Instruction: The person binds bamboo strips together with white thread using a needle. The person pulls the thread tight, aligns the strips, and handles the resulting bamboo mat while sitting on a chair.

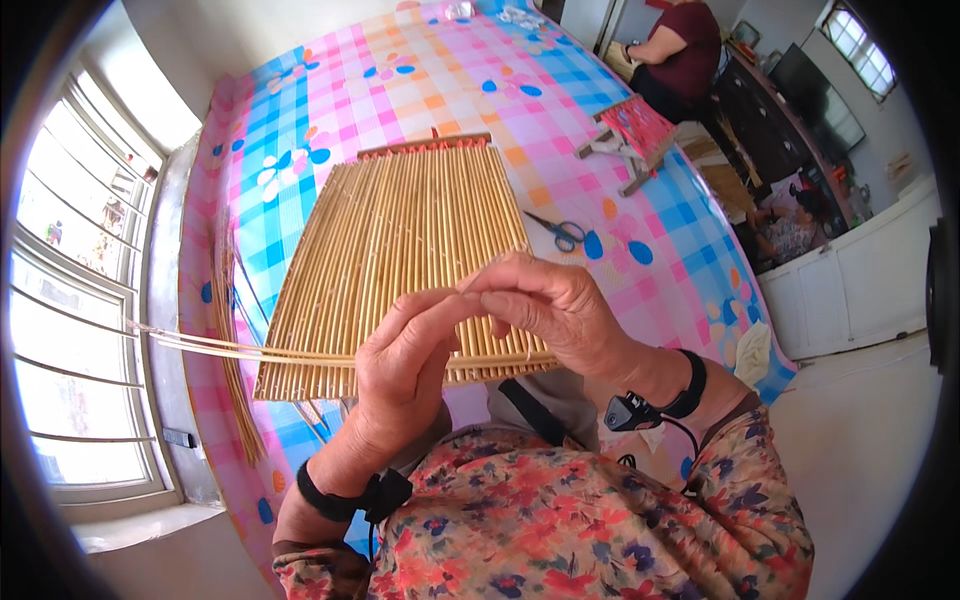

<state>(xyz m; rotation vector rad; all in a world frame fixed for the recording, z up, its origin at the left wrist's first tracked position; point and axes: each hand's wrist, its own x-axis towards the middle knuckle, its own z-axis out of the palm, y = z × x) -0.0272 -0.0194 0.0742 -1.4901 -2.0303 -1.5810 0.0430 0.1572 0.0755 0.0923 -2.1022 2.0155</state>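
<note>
We pinch the thin straw [250, 350] tight with our left hand [405, 365] and right hand [550, 305], keeping it flat along the mat [400, 240].

A flat mat of pale woven straw [400, 240] (red-bound along its far edge) lies on the checked cloth, loose strands [230, 347] trailing left.

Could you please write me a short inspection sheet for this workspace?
Surface: bed under a pink and blue checked sheet.
Job's things: woven straw mat; loose straw strands stick out to the left.
Clutter: blue-handled scissors; straw bundle at the left edge.
Hands: left hand and right hand both pinch at the mat's near edge.
Cables: wrist strap with cable.
Surroundings: window; a person at another frame.
</note>
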